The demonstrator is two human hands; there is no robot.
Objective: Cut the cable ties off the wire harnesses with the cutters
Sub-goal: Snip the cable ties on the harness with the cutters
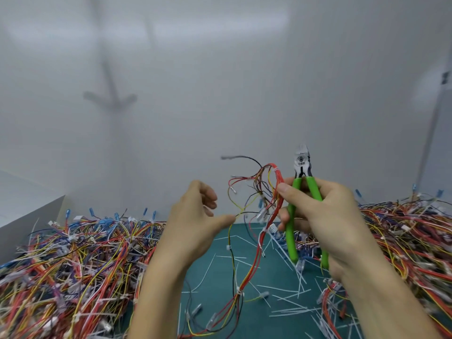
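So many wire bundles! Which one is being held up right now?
The mostly red wire harness in the middle, pinched by the right hand together with the green-handled cutters; all others lie heaped on the table.

The mat [274, 277] offers the only open ground: a strip down its middle, strewn with flat cut ties [293, 311] that block nothing. Left of the mat a deep wire pile [73, 265] banks up to a white box [29, 221], and right of it a second pile [411, 241] closes that side. Above the mat's middle a harness [239, 289] dangles from the right hand [325, 209], which also grips the cutters [303, 165].
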